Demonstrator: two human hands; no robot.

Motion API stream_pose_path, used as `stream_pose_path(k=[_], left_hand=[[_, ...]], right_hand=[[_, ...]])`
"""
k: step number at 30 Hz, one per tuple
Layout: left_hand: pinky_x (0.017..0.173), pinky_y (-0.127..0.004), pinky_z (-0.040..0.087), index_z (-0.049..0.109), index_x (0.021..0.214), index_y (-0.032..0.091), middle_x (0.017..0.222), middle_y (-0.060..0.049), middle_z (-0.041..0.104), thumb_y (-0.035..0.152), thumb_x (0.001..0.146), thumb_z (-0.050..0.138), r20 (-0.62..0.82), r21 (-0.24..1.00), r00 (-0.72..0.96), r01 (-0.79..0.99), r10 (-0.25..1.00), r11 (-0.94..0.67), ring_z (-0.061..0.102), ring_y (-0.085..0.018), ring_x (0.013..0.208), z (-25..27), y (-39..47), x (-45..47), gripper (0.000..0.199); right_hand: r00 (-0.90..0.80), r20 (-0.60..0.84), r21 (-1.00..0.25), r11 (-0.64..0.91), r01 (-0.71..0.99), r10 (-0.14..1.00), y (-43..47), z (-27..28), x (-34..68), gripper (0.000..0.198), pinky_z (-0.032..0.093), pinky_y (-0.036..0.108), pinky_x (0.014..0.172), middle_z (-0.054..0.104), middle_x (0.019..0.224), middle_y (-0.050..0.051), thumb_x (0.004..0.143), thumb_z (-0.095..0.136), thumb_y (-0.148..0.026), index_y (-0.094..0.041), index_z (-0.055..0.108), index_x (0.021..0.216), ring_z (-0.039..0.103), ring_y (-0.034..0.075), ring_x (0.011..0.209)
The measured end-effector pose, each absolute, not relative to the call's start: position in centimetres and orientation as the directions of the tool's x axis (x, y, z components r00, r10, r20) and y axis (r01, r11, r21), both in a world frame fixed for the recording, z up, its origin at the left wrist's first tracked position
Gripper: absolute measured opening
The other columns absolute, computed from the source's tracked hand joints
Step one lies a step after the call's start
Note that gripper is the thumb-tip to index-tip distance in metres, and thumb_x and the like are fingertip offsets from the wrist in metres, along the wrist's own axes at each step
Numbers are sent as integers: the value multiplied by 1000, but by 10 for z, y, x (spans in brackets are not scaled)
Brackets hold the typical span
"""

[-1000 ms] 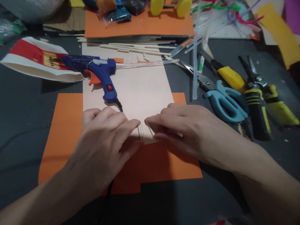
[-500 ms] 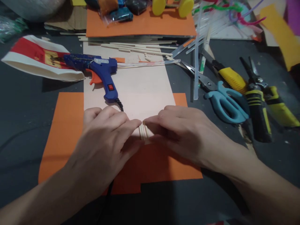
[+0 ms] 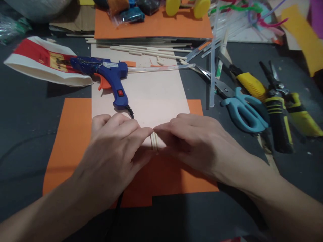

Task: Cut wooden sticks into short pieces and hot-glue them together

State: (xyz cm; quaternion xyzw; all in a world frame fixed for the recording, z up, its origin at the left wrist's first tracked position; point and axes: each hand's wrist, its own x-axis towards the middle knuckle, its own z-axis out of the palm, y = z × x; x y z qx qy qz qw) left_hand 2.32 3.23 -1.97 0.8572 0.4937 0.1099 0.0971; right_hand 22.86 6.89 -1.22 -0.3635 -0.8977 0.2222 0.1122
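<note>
Between my two hands, a few short wooden sticks (image 3: 154, 141) lie side by side on the pale sheet (image 3: 156, 97). My left hand (image 3: 118, 144) presses the sticks from the left with thumb and forefinger, its fingers curled. From the right, my right hand (image 3: 191, 137) pinches against the same sticks. The fingertips of both hands almost meet at the sticks' far ends. Under the pale sheet lies orange foam or card (image 3: 68, 144). Just beyond my left hand, a blue hot glue gun (image 3: 111, 72) with an orange trigger rests on its side.
The glue gun's nozzle lies on a red and white paper packet (image 3: 35, 57). Long wooden sticks (image 3: 151, 52) lie behind it. To the right are blue-handled scissors (image 3: 247, 111), a yellow cutter (image 3: 249, 85), black-and-yellow pliers (image 3: 279, 124) and a clear glue stick (image 3: 212, 74).
My right fingers have moved slightly left, and the gap between the sticks has closed. They now sit tightly together.
</note>
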Motion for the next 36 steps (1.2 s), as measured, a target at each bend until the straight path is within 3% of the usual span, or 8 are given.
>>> stream_pose_path(k=[6, 13, 20, 25, 36], left_hand=[[72, -44, 32, 65, 104, 18, 76, -4, 61, 32, 89, 63, 106, 283, 470, 831, 876, -479, 55, -30, 81, -20, 33, 23, 21], [73, -44, 32, 66, 95, 19, 74, -3, 61, 34, 87, 67, 119, 342, 444, 821, 888, -456, 56, -28, 79, -21, 33, 24, 17], [74, -45, 32, 67, 102, 22, 78, -4, 66, 28, 90, 60, 107, 310, 477, 818, 873, -485, 57, -29, 83, -21, 32, 21, 16], [76, -46, 32, 66, 107, 22, 84, -5, 71, 26, 95, 54, 63, 318, 480, 821, 875, -473, 58, -30, 88, -18, 32, 22, 18], [78, -47, 31, 64, 108, 22, 83, -3, 69, 23, 96, 50, 39, 352, 507, 799, 861, -486, 58, -28, 91, -15, 30, 20, 18]], right_hand=[[-715, 74, -490, 650, 581, 696, 70, -15, 229, 7, 33, 28, 60, 61, 68, 0, 85, 63, -11, -15, 70, 85, 53, 15, 65], [-731, 84, -481, 670, 565, 677, 71, -16, 229, 12, 34, 28, 61, 60, 67, -2, 82, 65, -8, -14, 72, 90, 54, 15, 67], [-700, 51, -466, 637, 614, 712, 68, -13, 224, 9, 29, 28, 59, 53, 63, -3, 83, 65, -11, -17, 64, 76, 48, 14, 63], [-679, 27, -462, 611, 642, 734, 65, -13, 223, 5, 28, 29, 59, 55, 66, -1, 86, 64, -18, -17, 67, 81, 48, 15, 64], [-663, 68, -471, 610, 637, 745, 63, -15, 220, 22, 29, 28, 59, 52, 63, -1, 88, 68, -28, -17, 60, 71, 48, 14, 62]])
